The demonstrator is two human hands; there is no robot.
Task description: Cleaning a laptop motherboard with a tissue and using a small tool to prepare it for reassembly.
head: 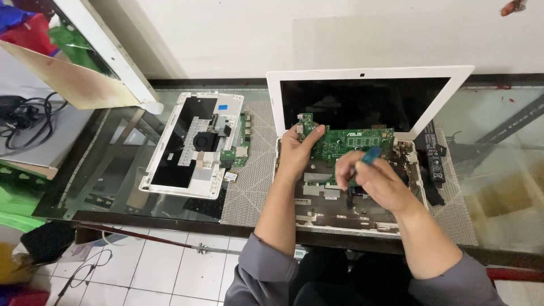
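Holding now: I see the green circuit board (347,143) lifted at a tilt over the opened white laptop base (317,214), just in front of the dark screen (362,102).
Left hand: my left hand (297,154) has its grip clenched on the board's left end, thumb on the upper face, fingers curled beneath.
Right hand: my right hand (378,182) has its grip closed around a blue-handled tool (369,155), whose tip meets the board's lower edge; I cannot see the tip itself.
Laptop base: it lies open on a grey patterned mat (249,192), its inner frame and grey shields exposed beneath the raised board.
Black part: a long black part (436,161) lies on the mat just to the right of the base.
Second unit: another white laptop shell (195,147) rests well to the left, showing a black fan (205,141) and a small green board at its right edge.
Table: a dark glass table (102,170) carries everything.
Surroundings: black cables (22,122) sit far left; white floor tiles (158,272) show below the table edge.
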